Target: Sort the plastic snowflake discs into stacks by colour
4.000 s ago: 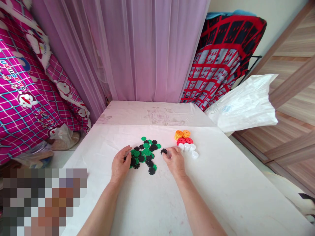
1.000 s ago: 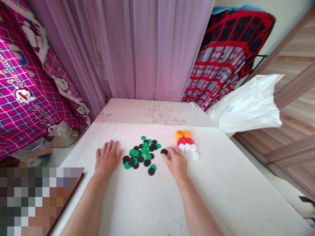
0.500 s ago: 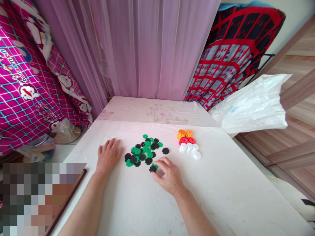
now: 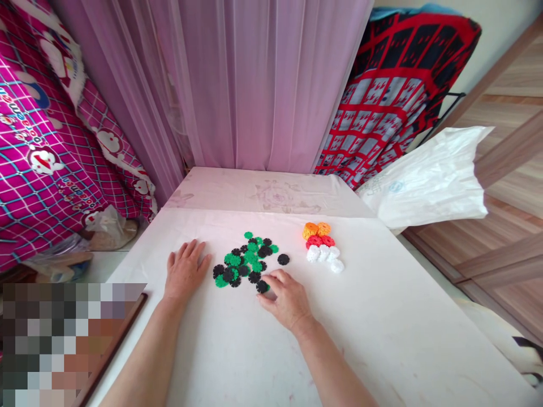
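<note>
Several green and black notched discs (image 4: pixel 250 257) lie in a loose pile at the middle of the white-covered table. My left hand (image 4: pixel 186 271) rests flat with fingers spread, left of the pile, holding nothing. At the pile's near right edge, my right hand (image 4: pixel 284 297) has thumb and fingers apart around a black disc (image 4: pixel 262 286), which lies partly over a green one. A single black disc (image 4: pixel 283 259) lies apart to the right. Farther right are orange discs (image 4: pixel 311 229), red discs (image 4: pixel 314 242) and white discs (image 4: pixel 324 252), grouped by colour.
The table (image 4: pixel 360 316) carries a pale cloth. Beyond its far edge hangs a purple curtain (image 4: pixel 263 85). A white plastic bag (image 4: pixel 432 181) stands at the right edge, near a red and black cloth (image 4: pixel 382 107). Pink patterned fabric (image 4: pixel 55 141) hangs at the left.
The black disc by my right hand has shifted slightly up toward the pile and covers more of the green one. My right thumb and fingers are farther apart. The camera view has shifted slightly.
</note>
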Demonstrator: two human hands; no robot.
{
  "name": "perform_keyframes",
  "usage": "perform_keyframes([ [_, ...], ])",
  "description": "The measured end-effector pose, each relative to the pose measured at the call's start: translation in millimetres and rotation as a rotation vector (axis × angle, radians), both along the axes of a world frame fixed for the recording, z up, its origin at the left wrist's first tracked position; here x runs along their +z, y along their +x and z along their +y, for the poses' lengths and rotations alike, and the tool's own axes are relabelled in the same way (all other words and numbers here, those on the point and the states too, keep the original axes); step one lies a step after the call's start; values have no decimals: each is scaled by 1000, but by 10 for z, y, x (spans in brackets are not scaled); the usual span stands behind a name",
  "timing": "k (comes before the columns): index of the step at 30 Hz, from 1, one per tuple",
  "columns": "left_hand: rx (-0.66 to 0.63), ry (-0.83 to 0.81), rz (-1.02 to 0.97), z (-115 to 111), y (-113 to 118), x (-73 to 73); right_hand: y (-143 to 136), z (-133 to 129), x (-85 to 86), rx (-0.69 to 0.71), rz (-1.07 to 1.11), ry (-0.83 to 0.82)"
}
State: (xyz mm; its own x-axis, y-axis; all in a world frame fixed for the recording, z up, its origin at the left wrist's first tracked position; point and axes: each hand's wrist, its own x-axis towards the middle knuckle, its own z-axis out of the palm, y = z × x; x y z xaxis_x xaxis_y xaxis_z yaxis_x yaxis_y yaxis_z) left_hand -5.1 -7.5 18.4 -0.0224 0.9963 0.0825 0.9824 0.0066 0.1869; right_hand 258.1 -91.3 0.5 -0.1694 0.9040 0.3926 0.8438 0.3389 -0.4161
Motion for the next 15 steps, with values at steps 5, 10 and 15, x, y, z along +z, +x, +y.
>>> perform_keyframes([
  [5, -1, -5, -5, 7, 0, 5, -9, 21, 3, -38, -1, -32],
  [10, 0, -10, -1, 0, 2, 19, -14, 37, 41, -84, 98, -112],
  [15, -6, -8, -4, -2, 0, 14, -47, 29, 89, -121, 76, -143],
])
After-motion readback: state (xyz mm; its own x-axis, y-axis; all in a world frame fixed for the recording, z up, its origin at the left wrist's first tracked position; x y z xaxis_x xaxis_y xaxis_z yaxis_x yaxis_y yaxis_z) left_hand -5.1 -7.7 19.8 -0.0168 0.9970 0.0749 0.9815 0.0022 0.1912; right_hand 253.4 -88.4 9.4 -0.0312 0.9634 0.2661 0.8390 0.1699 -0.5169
